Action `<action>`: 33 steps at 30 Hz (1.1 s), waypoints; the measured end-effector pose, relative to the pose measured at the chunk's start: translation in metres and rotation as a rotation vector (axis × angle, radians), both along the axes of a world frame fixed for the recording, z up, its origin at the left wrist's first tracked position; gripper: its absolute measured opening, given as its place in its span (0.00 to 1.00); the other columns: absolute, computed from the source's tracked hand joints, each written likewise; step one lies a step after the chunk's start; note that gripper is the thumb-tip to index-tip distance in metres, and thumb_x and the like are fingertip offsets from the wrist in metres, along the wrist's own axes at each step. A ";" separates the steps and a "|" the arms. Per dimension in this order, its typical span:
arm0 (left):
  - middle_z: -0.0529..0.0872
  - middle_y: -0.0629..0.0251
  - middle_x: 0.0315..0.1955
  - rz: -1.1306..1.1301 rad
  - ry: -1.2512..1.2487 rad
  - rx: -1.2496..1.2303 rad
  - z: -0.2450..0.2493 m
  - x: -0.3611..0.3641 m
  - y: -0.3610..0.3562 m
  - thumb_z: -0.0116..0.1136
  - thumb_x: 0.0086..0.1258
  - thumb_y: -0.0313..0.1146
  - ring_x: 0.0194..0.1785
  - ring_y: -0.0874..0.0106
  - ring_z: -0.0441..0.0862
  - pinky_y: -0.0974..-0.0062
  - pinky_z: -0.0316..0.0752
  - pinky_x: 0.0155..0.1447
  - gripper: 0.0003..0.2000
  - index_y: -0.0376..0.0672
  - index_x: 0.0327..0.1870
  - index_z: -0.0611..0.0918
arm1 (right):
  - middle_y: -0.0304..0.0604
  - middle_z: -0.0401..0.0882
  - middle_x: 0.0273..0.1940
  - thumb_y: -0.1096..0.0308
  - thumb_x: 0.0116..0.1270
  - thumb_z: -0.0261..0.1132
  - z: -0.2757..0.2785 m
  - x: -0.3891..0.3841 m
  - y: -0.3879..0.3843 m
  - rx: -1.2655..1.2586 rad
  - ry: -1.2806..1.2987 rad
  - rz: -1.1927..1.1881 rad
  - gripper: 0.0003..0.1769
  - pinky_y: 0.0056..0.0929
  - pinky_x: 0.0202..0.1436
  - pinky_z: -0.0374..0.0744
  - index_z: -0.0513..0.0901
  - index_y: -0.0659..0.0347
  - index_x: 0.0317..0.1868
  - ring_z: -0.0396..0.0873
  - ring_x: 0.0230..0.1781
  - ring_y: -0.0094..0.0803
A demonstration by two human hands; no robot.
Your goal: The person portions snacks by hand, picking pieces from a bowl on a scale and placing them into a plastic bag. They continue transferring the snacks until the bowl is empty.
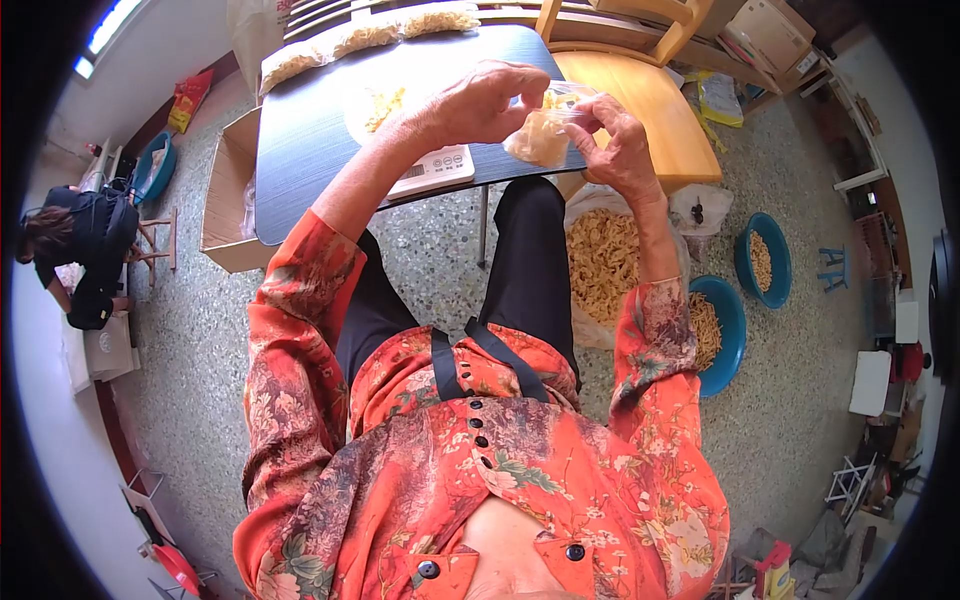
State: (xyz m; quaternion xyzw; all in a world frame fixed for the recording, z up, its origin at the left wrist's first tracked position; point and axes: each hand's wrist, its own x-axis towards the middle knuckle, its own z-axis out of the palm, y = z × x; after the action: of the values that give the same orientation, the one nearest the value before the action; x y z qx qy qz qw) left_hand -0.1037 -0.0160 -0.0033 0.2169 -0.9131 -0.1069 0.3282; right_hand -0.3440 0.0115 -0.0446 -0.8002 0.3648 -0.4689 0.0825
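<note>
Between the 2 hands, just above the near right corner of the surface, hangs a small clear bag [540,135]. It is soft, crinkled film, bulging at the bottom with pale yellow, crisp-looking strips. The left hand [480,100] and the right hand [622,140] are both pinched shut on the bag's mouth, one on each side, close together with the film stretched between them.

Judging by this, the bag is filled and the work is at closing or settling its top. I cannot tell whether it has been weighed.

Just left of the bag, a flat white digital scale [435,168] sits on the dark, smooth surface [300,130]. Behind the scale lies a loose heap of yellow pieces [385,100] on something clear. Along the far edge of the surface is a row of filled packets [360,38], long and lumpy, which suggests several are done.

Plenty seems left. On the speckled floor by the right knee, a large open sack [600,260] is heaped with the same tangled strips, and 2 round blue basins [715,335] beside it hold more.

A cardboard box [225,200] stands against the left end of the surface. A pale wooden chair [640,100] stands just beyond the bag. Far left, another person in black [85,250] is bent over separate work.
</note>
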 end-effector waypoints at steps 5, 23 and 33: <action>0.80 0.64 0.30 0.051 -0.066 0.003 -0.005 -0.003 -0.003 0.72 0.61 0.30 0.29 0.69 0.79 0.65 0.73 0.34 0.13 0.43 0.45 0.82 | 0.46 0.81 0.34 0.67 0.64 0.72 0.016 -0.004 -0.001 0.026 0.278 -0.058 0.11 0.33 0.37 0.81 0.82 0.66 0.36 0.83 0.32 0.40; 0.85 0.70 0.32 0.363 -0.738 -0.132 -0.003 -0.039 0.013 0.80 0.44 0.46 0.49 0.67 0.82 0.57 0.71 0.57 0.18 0.50 0.36 0.90 | 0.44 0.82 0.34 0.81 0.60 0.71 0.014 0.014 0.007 0.000 0.048 0.048 0.09 0.32 0.46 0.81 0.76 0.64 0.31 0.83 0.37 0.37; 0.85 0.66 0.35 0.249 -0.417 -0.097 0.002 -0.016 0.006 0.71 0.63 0.33 0.48 0.66 0.82 0.64 0.72 0.60 0.07 0.50 0.42 0.91 | 0.44 0.78 0.36 0.62 0.57 0.78 0.012 -0.004 0.011 -0.043 0.263 -0.006 0.20 0.38 0.48 0.80 0.86 0.60 0.48 0.80 0.42 0.41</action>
State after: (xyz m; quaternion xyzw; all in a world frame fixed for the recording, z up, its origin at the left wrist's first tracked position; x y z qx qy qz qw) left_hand -0.1196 -0.0101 -0.0012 0.3291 -0.9314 0.0254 0.1533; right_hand -0.3477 0.0221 -0.0322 -0.8552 0.3648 -0.3679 0.0154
